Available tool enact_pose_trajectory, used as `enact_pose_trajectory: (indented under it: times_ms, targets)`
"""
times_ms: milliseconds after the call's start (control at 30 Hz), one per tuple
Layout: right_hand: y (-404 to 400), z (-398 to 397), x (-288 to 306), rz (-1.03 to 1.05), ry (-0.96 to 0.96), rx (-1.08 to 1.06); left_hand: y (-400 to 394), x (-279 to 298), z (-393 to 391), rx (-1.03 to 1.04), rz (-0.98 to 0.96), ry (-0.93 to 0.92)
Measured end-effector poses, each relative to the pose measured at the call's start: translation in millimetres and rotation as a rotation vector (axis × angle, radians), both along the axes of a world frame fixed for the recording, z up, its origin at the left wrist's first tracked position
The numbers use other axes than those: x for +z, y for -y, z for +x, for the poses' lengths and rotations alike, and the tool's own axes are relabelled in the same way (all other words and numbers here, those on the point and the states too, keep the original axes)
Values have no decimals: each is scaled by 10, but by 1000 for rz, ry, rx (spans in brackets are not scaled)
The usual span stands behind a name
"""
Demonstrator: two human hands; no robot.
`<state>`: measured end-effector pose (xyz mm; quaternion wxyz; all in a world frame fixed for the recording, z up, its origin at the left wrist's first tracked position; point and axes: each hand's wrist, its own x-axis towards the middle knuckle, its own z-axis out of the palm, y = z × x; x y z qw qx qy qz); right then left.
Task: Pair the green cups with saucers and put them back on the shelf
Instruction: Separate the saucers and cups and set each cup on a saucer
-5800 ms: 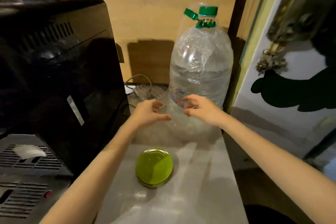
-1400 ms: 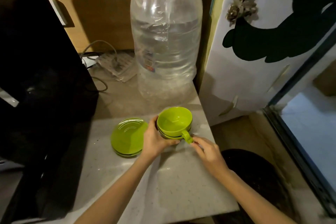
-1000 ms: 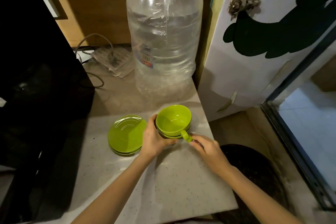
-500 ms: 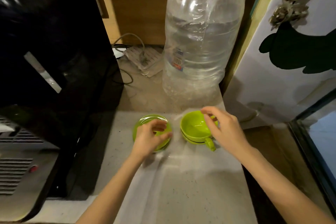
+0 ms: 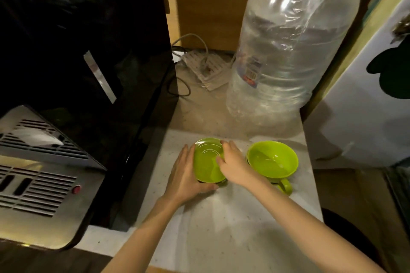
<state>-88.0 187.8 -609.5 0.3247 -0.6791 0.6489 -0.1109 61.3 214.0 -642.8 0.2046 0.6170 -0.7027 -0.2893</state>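
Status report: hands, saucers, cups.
Left hand and right hand both gripping top green plastic saucer. Stacked green plastic cups unheld, right of it. Big clear water bottle behind.

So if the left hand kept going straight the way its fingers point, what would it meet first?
Probably nothing near: the left hand points up along the saucers' left edge, over bare counter, toward the cables. Depth is unclear.

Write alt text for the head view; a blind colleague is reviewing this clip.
Two bare hands, left hand and right hand, grip a stack of round lime-green plastic saucers on a pale speckled countertop. Beside it stand nested lime-green plastic cups, with a large clear plastic water bottle behind and a black appliance at left.
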Motion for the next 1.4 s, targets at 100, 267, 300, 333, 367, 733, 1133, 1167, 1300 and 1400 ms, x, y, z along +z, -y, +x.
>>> enact_pose_trajectory:
  times_ms: [100, 267, 300, 333, 367, 733, 1133, 1167, 1300, 1400]
  targets:
    - [-14, 26, -64, 76, -5, -42, -18, -15, -24, 24, -25, -8]
    - [-72, 16, -88, -26, 31, -73, -21, 20, -23, 38, -80, -75]
    - [-83, 10, -82, -44, 40, -70, -31, 37, -17, 34, -95, -87]
    - [-95, 6, -70, -59, 55, -70, -46, 51, -8, 29, -110, -97]
    - [-108, 4, -57, -72, 74, -70, -60, 65, 3, 27, -121, -107]
    - [-693, -17, -59, -85, 176, -52, -573, 132, 266, -4, -104, -66]
    - [-1377, -73, -217, -56, 132, 53, -1110, 90, 437, -132, -134, 40]
    - [-1395, -78, -225, -63, 103, 62, -1127, 71, 447, -139, -129, 44]
    - [-1429, -88, -251, -131, 19, 100, -1133, 23, 463, -143, -122, 70]
    - [-1429, -95, -268, -147, -33, 121, -1118, 6, 459, -147, -115, 79]
